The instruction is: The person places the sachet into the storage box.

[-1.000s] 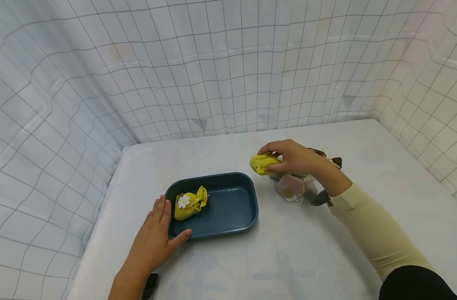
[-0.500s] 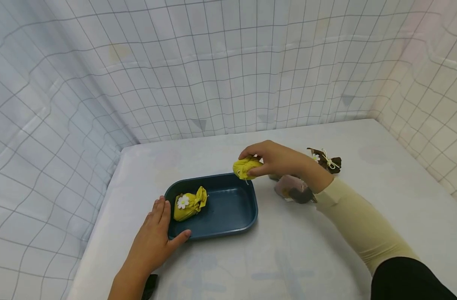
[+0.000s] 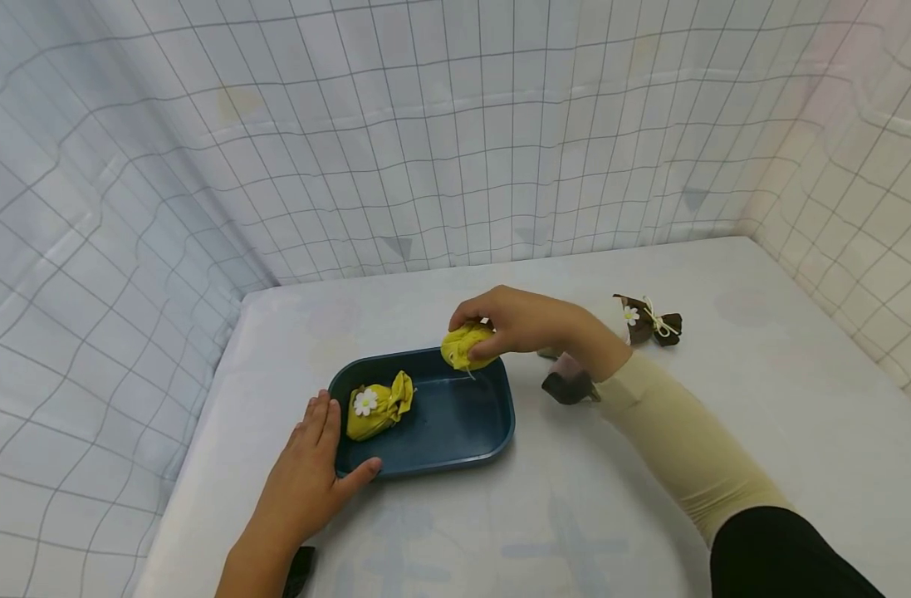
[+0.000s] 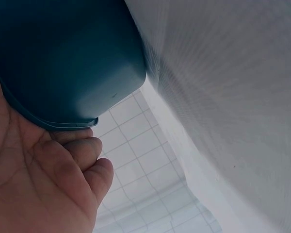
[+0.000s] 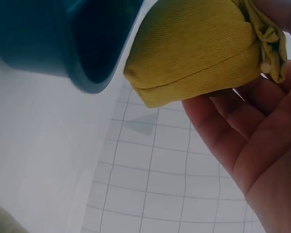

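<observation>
— Over the far rim of the dark blue tray [image 3: 500, 415], what is the right hand [image 3: 526, 320] doing?

— Its fingers are curled round a small yellow cloth pouch [image 3: 464, 345], soft and rounded, gathered at one end. The pouch hangs just above the tray's far right corner. From the right wrist view the weave of the fabric shows, with a seam across the bulge, and the tray's smooth rounded rim sits just beside it.

— And inside the tray?

— A second yellow pouch [image 3: 379, 405] lies at the tray's left end, with a white flower on its front and a ruffled neck.

— The left hand [image 3: 306, 477]?

— Flat on the tabletop [image 3: 575, 515] against the tray's near left corner, fingers straight along the wall, thumb at the near rim. It grips nothing.

— Anything to the right of the tray?

— A brown pouch [image 3: 645, 320] tied with pale string lies well to the right. Nearer the tray, a dark brown scrap [image 3: 567, 388] and a bit of pinkish cloth peek from behind the cream sleeve [image 3: 679, 448].
</observation>
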`<state>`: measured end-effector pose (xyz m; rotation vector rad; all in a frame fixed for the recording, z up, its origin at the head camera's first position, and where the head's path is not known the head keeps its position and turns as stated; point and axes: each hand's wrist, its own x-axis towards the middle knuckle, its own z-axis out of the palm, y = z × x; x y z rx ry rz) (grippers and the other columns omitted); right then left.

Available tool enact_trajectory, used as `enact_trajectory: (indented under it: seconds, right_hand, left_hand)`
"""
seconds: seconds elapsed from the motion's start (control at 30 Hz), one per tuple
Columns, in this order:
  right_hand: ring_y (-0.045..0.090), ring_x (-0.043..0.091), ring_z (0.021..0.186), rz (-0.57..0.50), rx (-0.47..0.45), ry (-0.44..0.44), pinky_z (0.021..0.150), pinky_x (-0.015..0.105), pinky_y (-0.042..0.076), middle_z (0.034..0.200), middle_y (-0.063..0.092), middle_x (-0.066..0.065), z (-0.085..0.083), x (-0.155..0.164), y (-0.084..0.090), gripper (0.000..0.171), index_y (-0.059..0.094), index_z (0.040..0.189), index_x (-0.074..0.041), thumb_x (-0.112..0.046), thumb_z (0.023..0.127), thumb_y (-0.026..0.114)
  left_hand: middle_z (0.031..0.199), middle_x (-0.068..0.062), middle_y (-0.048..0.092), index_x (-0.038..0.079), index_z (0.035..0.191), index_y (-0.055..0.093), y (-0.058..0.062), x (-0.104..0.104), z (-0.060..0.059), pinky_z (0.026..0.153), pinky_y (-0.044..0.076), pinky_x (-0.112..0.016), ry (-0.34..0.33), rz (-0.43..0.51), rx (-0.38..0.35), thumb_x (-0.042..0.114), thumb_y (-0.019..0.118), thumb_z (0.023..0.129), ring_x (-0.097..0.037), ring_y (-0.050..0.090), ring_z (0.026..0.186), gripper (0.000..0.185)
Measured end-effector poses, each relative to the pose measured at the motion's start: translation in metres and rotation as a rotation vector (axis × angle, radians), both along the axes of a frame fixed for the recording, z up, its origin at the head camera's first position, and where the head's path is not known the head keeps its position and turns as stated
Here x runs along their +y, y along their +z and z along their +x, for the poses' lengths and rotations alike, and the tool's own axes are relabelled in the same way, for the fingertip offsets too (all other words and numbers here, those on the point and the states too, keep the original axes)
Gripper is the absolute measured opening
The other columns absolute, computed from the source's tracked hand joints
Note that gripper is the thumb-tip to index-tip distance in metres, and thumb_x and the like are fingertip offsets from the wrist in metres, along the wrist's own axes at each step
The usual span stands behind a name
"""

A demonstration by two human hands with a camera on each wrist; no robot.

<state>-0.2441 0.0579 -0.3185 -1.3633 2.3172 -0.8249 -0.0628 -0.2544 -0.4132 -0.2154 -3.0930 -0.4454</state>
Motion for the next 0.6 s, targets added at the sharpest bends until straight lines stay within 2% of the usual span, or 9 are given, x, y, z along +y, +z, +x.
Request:
enact_trajectory:
  seconds: [0.23,0.6]
  right_hand:
    - [0.059,0.013,0.090,0.014,-0.004,0.054,0.080,0.028,0.053,0.104,0.066,-0.007,-0.002,-0.012,-0.002,0.030,0.066,0.118,-0.013,-0.016,0.089,0.072]
    - [0.061,0.012,0.092,-0.020,-0.068,0.117,0.083,0.028,0.052,0.102,0.066,-0.006,-0.008,-0.027,-0.010,0.027,0.067,0.116,-0.013,-0.017,0.090,0.073]
  left_hand:
    - [0.162,-0.026,0.012,-0.009,0.154,0.020,0.000,0.001,0.000,0.114,0.022,-0.061,-0.003,0.008,0.000,0.064,0.061,0.089,-0.041,0.011,0.149,0.107]
    - [0.161,-0.026,0.013,-0.010,0.153,0.020,0.000,0.001,0.000,0.113,0.023,-0.061,0.000,0.002,0.000,0.066,0.059,0.089,-0.041,0.012,0.149,0.107]
